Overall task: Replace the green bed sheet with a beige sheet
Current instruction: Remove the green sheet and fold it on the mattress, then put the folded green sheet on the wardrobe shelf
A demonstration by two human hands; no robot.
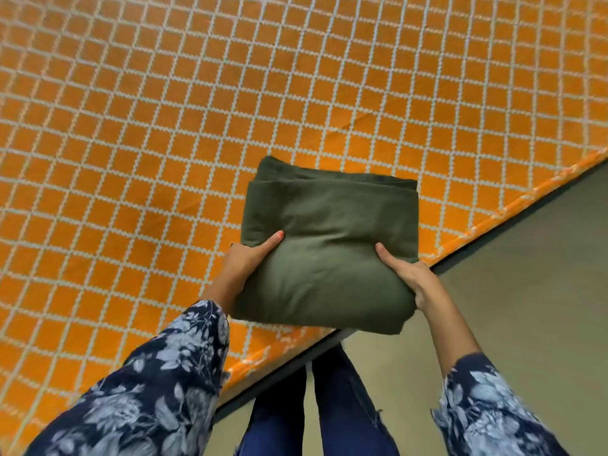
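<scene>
The green sheet (324,248), already off the bed and folded into a thick square bundle, is held at its near end by both hands, so the step in hand is judged to be the putting away of the old sheet. The left hand (245,258) is closed on the bundle's left side, thumb laid on top and fingers hidden beneath; the right hand (409,274) is closed on the right side in the same way. The bundle is carried over the near edge of the mattress (131,159), whose orange checked cover is exposed; whether its far end rests on that cover cannot be told. Next, the bundle is probably to be set down or carried off, and a beige sheet fetched; none is seen here. Grey floor (526,258) lies beyond the mattress edge at the right.
</scene>
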